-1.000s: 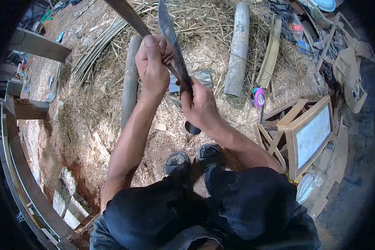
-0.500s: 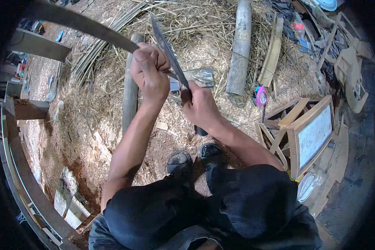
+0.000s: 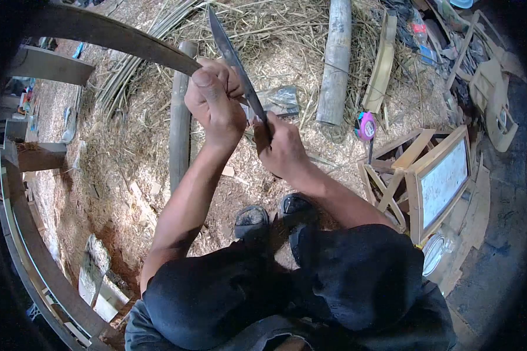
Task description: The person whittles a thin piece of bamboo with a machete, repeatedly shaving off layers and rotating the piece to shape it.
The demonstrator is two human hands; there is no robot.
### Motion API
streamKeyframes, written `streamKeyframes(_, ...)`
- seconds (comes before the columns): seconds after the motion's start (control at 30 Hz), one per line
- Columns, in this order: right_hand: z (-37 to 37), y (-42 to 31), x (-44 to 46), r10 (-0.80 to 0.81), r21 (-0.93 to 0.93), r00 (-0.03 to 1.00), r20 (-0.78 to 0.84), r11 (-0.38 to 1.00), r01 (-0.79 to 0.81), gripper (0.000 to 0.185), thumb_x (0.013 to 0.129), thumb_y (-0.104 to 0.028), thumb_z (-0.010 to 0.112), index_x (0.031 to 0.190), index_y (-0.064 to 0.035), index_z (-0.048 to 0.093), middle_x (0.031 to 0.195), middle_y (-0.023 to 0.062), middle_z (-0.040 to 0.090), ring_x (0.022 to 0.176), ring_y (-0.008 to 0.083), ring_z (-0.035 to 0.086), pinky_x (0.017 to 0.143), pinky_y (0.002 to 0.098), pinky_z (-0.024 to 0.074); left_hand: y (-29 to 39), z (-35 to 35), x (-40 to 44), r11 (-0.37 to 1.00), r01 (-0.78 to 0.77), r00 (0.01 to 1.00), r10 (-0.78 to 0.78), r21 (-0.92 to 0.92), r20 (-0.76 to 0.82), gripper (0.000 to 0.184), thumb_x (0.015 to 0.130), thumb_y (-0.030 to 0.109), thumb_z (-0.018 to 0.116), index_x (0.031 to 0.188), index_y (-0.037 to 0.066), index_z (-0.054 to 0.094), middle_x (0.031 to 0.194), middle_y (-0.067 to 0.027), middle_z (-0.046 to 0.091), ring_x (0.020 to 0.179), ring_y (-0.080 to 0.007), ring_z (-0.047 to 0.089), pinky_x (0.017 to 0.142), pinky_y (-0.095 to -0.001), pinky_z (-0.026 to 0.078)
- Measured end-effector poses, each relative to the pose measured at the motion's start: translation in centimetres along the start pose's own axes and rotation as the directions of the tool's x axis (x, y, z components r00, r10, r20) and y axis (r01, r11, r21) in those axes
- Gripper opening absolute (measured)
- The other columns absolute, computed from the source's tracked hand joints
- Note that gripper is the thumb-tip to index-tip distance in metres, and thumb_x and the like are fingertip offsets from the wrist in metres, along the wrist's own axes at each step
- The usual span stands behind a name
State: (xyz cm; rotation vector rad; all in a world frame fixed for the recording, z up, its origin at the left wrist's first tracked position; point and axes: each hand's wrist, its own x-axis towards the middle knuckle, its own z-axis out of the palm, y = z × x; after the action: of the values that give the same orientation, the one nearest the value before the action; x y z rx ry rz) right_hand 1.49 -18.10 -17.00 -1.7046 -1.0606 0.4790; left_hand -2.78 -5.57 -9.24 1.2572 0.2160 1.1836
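My left hand [image 3: 216, 102] is closed around the end of a long, dark bamboo strip [image 3: 117, 41], its thumb lying on top. The strip runs from the fist to the upper left, out of view. In my right hand [image 3: 284, 146] is the handle of a long-bladed knife [image 3: 231, 55], the fingers wrapped round it. Its blade points up and a little left, passing close beside the left fist. Whether the blade touches the strip's end is hidden by the left fingers.
Shavings and thin splints [image 3: 132, 64] litter the ground. A grey pole [image 3: 182, 126] and a thicker pole [image 3: 335, 64] lie ahead. To the right are a pink tape measure [image 3: 366, 126] and a wooden frame [image 3: 413, 175]. Curved boards [image 3: 32, 234] stand at the left; sandals [image 3: 252, 219] are below.
The knife has shifted slightly up and left. My left hand has moved a little right and down with the strip. Both hands keep their grip.
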Motion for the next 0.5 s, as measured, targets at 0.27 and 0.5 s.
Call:
streamKeyframes(0.27,0.6,6.1,0.5,0.404,-0.284,0.900,0.165,0.893,-0.349,0.028,0.099,-0.024,0.047,0.093,0.0025,0.055,0.069,0.0212,0.062,0.063,0.0355,0.063,0.060,0.0469,0.0496,0.0,-0.7,0.3,1.000,-0.019,1.000,0.019,-0.007,-0.018,0.054,0.095,0.061,0.046,0.077,0.012,0.033,0.063,0.0022,0.025,0.052,-0.0092,0.022,0.047,-0.0248,0.021)
streamKeyframes(0.5,1.3,8.4,-0.6,0.484,-0.173,0.867,0.117,0.870,-0.462,0.035,0.096,-0.025,0.044,0.086,0.0043,0.061,0.071,0.0263,0.063,0.067,0.0432,0.064,0.068,0.0536,0.0481,-0.2,-1.4,0.5,0.997,-0.022,0.999,0.019,-0.070,-0.042,0.052,0.097,0.059,0.045,0.077,0.013,0.033,0.061,0.0021,0.025,0.051,-0.0090,0.022,0.045,-0.0243,0.023)
